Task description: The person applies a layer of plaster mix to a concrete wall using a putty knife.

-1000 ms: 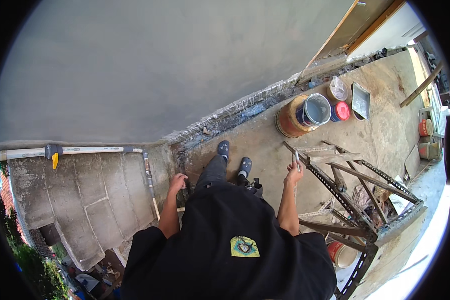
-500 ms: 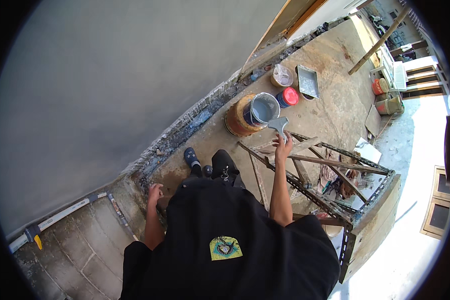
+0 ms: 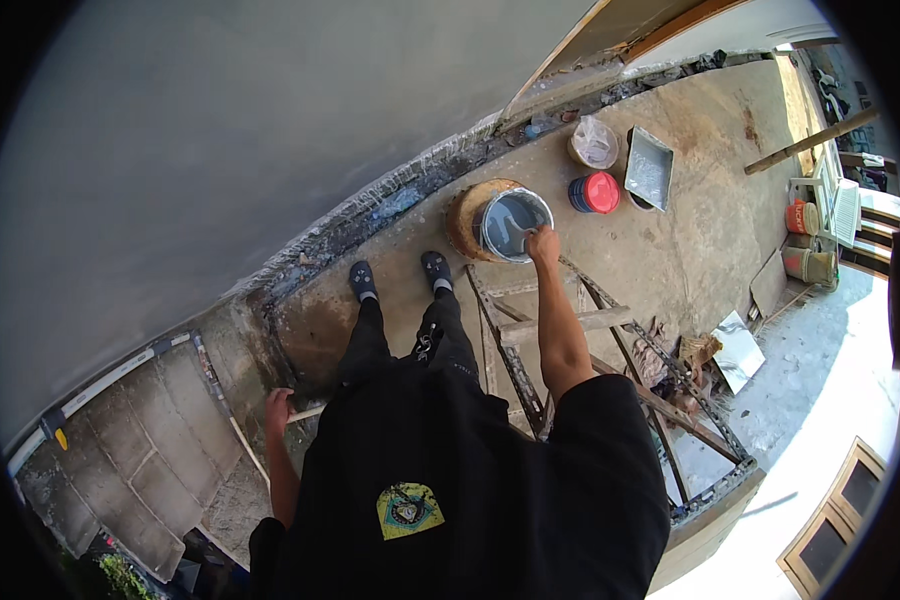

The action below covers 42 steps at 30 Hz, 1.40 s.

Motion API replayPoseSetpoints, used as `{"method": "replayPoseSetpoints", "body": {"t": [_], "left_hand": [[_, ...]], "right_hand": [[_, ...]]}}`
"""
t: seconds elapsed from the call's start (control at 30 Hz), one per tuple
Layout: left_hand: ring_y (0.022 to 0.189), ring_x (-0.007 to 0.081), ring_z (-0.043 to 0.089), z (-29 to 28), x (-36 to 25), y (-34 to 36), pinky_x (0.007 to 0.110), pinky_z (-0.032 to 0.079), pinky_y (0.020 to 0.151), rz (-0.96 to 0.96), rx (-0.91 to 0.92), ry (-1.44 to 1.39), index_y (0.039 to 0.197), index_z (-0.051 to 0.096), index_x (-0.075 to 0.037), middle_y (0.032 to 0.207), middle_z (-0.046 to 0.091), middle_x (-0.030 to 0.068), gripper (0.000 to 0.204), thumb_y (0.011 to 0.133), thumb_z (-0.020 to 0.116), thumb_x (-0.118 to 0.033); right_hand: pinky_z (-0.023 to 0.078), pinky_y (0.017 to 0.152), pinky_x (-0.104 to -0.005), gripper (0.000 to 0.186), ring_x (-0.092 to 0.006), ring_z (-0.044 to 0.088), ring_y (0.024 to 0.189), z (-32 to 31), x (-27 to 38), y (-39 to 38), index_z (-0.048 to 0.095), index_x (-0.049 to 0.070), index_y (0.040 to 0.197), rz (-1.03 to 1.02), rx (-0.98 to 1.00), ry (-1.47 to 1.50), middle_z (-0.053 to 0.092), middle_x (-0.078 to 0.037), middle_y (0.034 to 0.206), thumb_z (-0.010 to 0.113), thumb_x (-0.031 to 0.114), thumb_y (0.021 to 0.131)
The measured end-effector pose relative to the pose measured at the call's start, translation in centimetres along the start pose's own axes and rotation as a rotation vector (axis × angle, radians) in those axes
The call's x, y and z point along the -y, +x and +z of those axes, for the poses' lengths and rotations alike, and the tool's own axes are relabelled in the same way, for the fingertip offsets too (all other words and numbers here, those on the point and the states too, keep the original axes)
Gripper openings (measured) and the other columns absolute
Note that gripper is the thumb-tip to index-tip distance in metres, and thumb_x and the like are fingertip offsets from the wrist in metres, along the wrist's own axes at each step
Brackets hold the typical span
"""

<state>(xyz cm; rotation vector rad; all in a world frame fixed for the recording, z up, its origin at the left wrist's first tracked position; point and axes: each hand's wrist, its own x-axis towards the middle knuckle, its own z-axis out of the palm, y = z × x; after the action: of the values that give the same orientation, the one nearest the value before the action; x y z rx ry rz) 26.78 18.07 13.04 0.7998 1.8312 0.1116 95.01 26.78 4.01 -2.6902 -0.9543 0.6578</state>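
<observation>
My right hand [image 3: 542, 245] is closed on the handle of a flat brush, at the rim of a bucket [image 3: 503, 213] of grey paint; the brush head is inside the bucket. That bucket rests on a rusty, brownish drum [image 3: 460, 220]. Low on the left, my left hand [image 3: 279, 405] hangs with loosely bent fingers apart, holding nothing, near a pale pipe. Beside the drum stand a small blue pail with a red lid [image 3: 594, 193], a tub with a plastic bag [image 3: 593, 145] and a grey paint tray [image 3: 648, 166].
A grey wall [image 3: 250, 130] runs along the upper left. A metal-and-wood frame [image 3: 515, 370] stands right of my legs. Pipes [image 3: 120, 375] line a concrete surface at lower left. A bamboo pole [image 3: 810, 143], white chair [image 3: 843, 215] and buckets [image 3: 802, 218] are at the right.
My right hand has gone forward to the bucket, taking the brush head down into it; earlier it was held up over the frame. My feet have shifted and the view has turned.
</observation>
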Motion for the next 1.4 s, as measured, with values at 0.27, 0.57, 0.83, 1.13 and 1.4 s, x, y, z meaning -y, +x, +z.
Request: {"method": "replayPoseSetpoints", "body": {"t": [0.27,0.57,0.83,1.13,1.4], "left_hand": [[0.033,0.0106,0.039,5.6,12.6,-12.4,0.025,0.028,0.03,-0.155,-0.03,0.067,0.083,0.06,-0.006,0.047,0.047,0.0054,0.02,0.083,0.048,-0.022],[0.033,0.0113,0.041,7.4,7.8,-12.9,0.026,0.03,0.031,-0.366,-0.128,-0.346,0.088,0.06,-0.006,0.048,0.051,0.0054,0.024,0.085,0.046,-0.025],[0.035,0.0124,0.044,6.1,9.9,-9.2,0.024,0.029,0.032,-0.236,-0.09,-0.403,0.092,0.059,-0.006,0.049,0.052,0.0054,0.026,0.085,0.046,-0.027],[0.038,0.0112,0.044,5.0,16.3,-6.5,0.024,0.038,0.037,-0.193,0.053,-0.502,0.095,0.058,-0.004,0.052,0.052,0.006,0.025,0.085,0.047,-0.024],[0.038,0.0137,0.045,3.1,22.1,-7.2,0.03,0.05,0.046,-0.311,-0.039,-0.417,0.093,0.057,-0.004,0.051,0.05,0.0058,0.024,0.085,0.045,-0.023]], "right_hand": [[0.047,0.079,-0.0428,0.032,-0.0385,0.059,0.089,4.6,0.8,4.3,0.063,0.001,0.092,-0.042,0.151,-0.012,0.062,-0.024,0.092,0.059,0.026,0.072],[0.048,0.076,-0.0449,0.027,-0.0398,0.06,0.085,5.8,-0.2,4.5,0.062,-0.001,0.087,-0.04,0.101,0.026,0.062,-0.025,0.088,0.057,0.021,0.072],[0.05,0.057,-0.0236,0.017,-0.0167,0.062,0.065,0.9,-2.5,-3.2,0.059,-0.005,0.09,0.511,0.23,1.014,0.065,-0.011,0.077,0.052,0.007,0.08],[0.045,0.05,-0.0197,0.021,-0.0152,0.053,0.06,-0.3,-2.4,-11.6,0.045,-0.008,0.104,0.632,0.473,1.959,0.057,-0.013,0.08,0.044,-0.002,0.084],[0.029,0.036,-0.0251,0.027,-0.0116,0.041,0.043,-4.5,1.6,-14.2,0.055,0.0,0.092,0.326,0.027,1.143,0.051,-0.009,0.062,0.048,0.024,0.082]]}}
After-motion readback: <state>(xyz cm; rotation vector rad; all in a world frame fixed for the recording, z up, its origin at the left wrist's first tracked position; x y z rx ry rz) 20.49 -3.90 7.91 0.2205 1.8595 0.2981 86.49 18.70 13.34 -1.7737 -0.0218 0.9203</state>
